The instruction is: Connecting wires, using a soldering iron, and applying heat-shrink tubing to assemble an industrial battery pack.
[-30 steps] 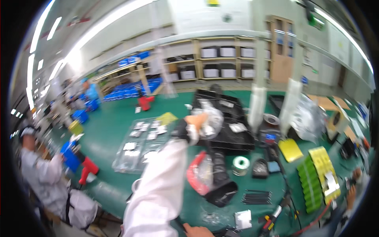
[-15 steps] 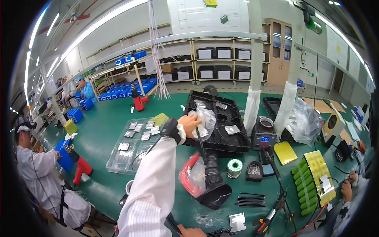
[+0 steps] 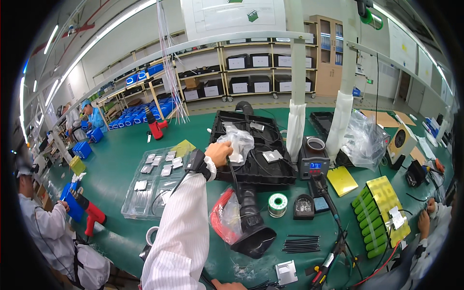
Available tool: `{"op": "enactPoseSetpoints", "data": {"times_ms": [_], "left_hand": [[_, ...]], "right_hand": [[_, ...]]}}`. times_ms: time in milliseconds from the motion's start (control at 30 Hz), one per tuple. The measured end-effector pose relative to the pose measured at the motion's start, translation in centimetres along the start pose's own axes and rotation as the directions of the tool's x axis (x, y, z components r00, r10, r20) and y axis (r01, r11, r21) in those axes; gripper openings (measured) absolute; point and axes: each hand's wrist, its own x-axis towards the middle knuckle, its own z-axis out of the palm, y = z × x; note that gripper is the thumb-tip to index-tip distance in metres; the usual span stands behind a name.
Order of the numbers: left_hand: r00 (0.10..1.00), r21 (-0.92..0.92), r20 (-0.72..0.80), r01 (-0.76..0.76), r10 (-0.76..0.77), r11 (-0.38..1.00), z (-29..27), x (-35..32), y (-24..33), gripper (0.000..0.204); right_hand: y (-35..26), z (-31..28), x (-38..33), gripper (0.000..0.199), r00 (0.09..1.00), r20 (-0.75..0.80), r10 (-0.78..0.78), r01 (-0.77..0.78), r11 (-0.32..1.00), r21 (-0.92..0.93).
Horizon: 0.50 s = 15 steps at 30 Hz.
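Note:
My left hand (image 3: 219,153) reaches over the near-left edge of a black plastic tray (image 3: 285,178), its fingers closed round a thin black cable (image 3: 234,176) that hangs below it. Just beyond the fingers, a clear plastic bag (image 3: 239,141) lies in the tray. A black device sits on my left wrist. At the lower edge my right hand (image 3: 230,285) shows only in part, closed over a bundle of black wires (image 3: 266,282) that emerges on both sides. A silver metal plate (image 3: 286,272) lies beside it.
A clear compartment box (image 3: 137,203) holds several silver parts. Nearby stand a black funnel-ended hose (image 3: 253,240), a bag of red wire (image 3: 223,217), a solder reel (image 3: 277,205), a soldering station (image 3: 313,163) and a green cell pack (image 3: 369,222). Co-workers sit left and right.
The whole view has shifted, so the bench appears further left. My left hand stays over the tray with the cable, and my right hand shows slightly less at the lower edge.

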Motion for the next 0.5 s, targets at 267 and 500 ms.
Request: {"op": "enactPoseSetpoints", "data": {"times_ms": [267,500], "left_hand": [[0.864,-0.294,-0.481,0.002,-0.150,0.956,-8.8,-3.2,-2.2,0.028],[0.812,-0.185,-0.507,0.225,-0.290,0.956,-13.2,-13.9,-6.0,0.017]], "right_hand": [[-0.4,-0.6,0.3,0.031,1.000,-0.019,-0.002,0.002,1.000,0.009],[0.3,-0.7,0.4,0.028,1.000,-0.013,0.022,-0.021,0.999,0.050]]}}
